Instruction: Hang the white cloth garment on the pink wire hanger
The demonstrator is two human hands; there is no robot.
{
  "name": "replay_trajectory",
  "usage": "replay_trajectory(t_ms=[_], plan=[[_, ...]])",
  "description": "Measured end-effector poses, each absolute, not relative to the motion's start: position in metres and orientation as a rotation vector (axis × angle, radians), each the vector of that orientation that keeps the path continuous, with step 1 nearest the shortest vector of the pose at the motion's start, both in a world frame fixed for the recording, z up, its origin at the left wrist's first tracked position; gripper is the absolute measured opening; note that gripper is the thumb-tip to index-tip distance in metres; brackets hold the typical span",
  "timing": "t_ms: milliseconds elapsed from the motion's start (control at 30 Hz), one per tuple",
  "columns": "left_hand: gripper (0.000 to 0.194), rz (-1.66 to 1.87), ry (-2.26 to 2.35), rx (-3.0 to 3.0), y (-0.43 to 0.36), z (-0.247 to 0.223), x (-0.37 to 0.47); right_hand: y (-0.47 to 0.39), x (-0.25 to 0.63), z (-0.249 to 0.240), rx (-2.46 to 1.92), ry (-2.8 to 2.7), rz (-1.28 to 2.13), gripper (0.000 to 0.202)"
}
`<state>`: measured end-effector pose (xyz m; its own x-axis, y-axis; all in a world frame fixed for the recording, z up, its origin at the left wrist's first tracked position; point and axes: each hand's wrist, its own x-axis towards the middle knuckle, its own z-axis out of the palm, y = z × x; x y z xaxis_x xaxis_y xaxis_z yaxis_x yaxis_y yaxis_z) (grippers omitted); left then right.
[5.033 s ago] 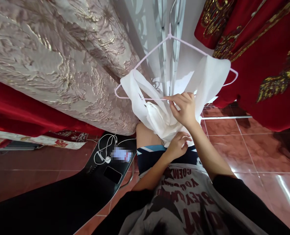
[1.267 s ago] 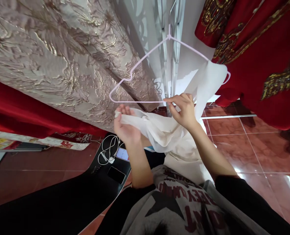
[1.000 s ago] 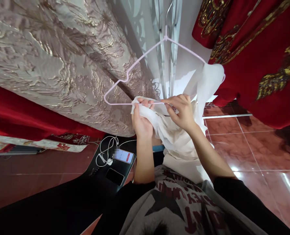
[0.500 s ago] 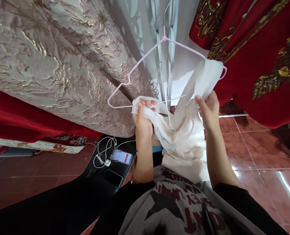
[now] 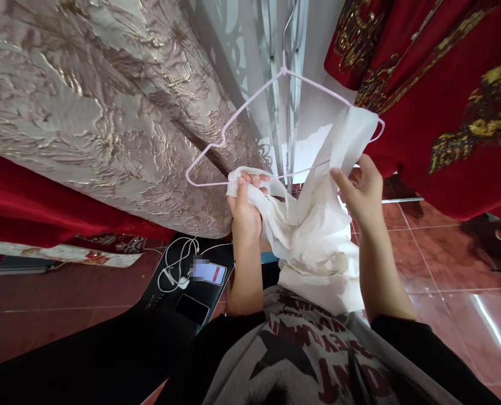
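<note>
Shifted right hand [image 5: 366,194] off pink hanger [image 5: 283,71] onto white garment [image 5: 318,216] draped over hanger's right corner, pinching cloth, likely for steadiness; holding garment's loose loop in left hand [image 5: 247,214] by lower edge.

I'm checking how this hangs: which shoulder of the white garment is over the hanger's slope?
The shoulder above the right hand; the other shoulder is in the left hand, below the hanger's bare slope.
</note>
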<state>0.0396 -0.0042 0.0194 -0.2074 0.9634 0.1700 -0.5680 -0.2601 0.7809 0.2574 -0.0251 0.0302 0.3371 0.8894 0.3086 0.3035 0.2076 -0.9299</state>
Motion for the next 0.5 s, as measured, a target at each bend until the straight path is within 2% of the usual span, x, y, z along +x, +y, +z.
replay_trajectory(t_ms=[167, 333, 500], plan=[[0.034, 1.727, 0.705, 0.801, -0.006, 0.021, 0.038, -0.023, 0.257, 0.039, -1.335, -1.316, 0.558, 0.027], [0.033, 1.738, 0.722, 0.789, -0.011, 0.024, 0.034, -0.031, 0.258, 0.053, -1.345, -1.297, 0.572, 0.048], [0.034, 1.746, 0.724, 0.804, -0.007, 0.021, 0.037, -0.034, 0.253, 0.068, -1.249, -1.333, 0.655, 0.039]])
